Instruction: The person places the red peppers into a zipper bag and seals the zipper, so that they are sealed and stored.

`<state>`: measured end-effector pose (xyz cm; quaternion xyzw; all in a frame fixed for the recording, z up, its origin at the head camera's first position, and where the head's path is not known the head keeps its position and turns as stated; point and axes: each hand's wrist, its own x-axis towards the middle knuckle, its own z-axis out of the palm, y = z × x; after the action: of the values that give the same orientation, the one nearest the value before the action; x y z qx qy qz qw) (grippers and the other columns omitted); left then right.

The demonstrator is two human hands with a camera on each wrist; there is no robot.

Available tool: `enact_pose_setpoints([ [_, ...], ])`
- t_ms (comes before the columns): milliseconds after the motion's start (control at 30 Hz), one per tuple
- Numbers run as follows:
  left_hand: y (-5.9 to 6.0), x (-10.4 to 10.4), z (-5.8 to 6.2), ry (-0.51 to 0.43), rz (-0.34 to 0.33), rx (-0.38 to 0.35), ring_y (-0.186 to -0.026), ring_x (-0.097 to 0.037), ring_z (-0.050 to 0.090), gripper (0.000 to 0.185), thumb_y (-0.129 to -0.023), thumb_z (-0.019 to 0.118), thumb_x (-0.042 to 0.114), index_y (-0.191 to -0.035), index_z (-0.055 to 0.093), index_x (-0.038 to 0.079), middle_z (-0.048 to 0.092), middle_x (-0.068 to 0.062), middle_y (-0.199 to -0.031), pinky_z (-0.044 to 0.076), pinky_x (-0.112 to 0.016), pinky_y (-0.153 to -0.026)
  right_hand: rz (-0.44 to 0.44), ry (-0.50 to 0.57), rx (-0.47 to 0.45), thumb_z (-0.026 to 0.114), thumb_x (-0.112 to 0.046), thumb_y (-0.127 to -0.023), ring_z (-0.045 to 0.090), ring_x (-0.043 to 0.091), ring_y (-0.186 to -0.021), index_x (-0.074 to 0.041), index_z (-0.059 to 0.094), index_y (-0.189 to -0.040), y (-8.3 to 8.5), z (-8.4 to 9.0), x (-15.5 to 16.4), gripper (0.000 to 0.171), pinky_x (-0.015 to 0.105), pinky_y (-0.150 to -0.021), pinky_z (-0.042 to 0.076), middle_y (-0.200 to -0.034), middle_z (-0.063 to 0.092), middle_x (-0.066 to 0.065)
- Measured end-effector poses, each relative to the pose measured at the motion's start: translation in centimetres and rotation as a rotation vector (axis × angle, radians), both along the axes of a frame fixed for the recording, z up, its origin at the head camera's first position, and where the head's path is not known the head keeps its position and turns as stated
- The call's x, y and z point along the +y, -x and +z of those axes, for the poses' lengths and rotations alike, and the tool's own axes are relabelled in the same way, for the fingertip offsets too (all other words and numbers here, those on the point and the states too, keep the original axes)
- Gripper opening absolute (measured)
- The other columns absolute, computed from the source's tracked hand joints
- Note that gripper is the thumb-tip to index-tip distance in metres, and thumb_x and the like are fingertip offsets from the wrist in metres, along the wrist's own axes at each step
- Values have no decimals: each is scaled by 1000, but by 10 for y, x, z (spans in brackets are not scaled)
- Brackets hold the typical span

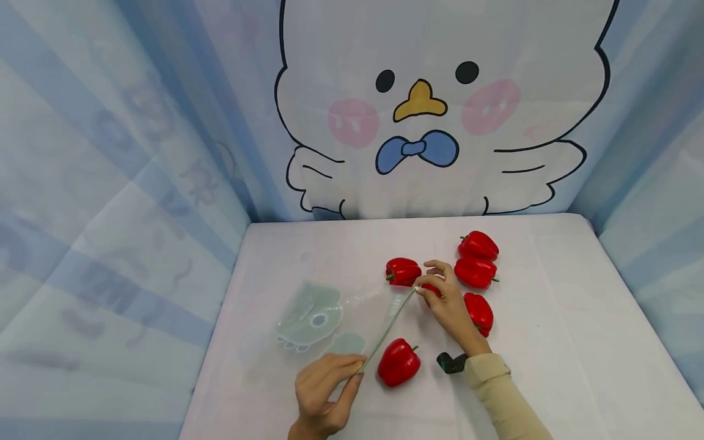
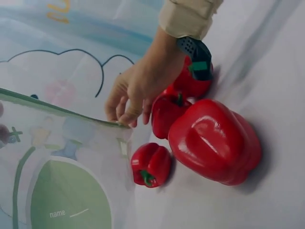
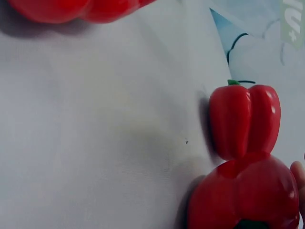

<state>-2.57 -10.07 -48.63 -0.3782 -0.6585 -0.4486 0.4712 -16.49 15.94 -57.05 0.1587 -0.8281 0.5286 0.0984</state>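
Note:
A clear plastic zip bag (image 1: 310, 316) with green cartoon print lies to the left, its green-edged opening raised off the table. My left hand (image 1: 328, 391) pinches the near end of that edge between thumb and fingers. At the far end, my right hand (image 1: 447, 304) pinches the same edge, stretching it into a straight line. Green print and the word "name" show on the bag (image 2: 71, 191) in the left wrist view. One red bell pepper (image 1: 398, 362) lies just right of the left hand. Another red bell pepper (image 1: 403, 271) is beside the right fingertips.
More red bell peppers (image 1: 475, 272) lie right of my right hand, one partly behind the wrist. Part of another pepper (image 1: 431, 289) shows behind the right fingers. A black wrist camera (image 1: 452, 363) sits at the right wrist. Printed curtains (image 1: 412, 183) enclose the white table (image 1: 577, 342).

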Motion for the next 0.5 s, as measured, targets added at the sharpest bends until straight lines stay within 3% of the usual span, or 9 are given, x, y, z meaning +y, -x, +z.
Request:
enact_pose_setpoints([
  [333, 3, 2, 0, -72, -18, 29, -60, -19, 67, 9, -86, 71, -7, -78, 74, -11, 76, -21, -79, 55, -17, -55, -42, -23, -9, 73, -1, -94, 53, 30, -126, -12, 77, -102, 5, 10, 7, 15, 4, -99, 40, -147, 49, 12],
  [433, 5, 2, -4, -80, -35, -2, -61, -16, 66, 7, -85, 70, -9, -79, 73, -10, 75, -21, -79, 53, -13, -58, -57, -29, -35, 71, -3, -97, 59, 29, -118, -12, 75, -112, 2, 11, 1, 18, 2, -94, 43, -146, 50, 14],
  [500, 5, 2, -7, -61, -51, -26, -63, -17, 66, 6, -86, 69, -9, -81, 72, -9, 74, -21, -80, 53, -12, -60, -66, -20, -85, 69, -7, -99, 62, 29, -114, -11, 69, -127, -3, 10, -4, 29, 2, -93, 45, -149, 49, 15],
])
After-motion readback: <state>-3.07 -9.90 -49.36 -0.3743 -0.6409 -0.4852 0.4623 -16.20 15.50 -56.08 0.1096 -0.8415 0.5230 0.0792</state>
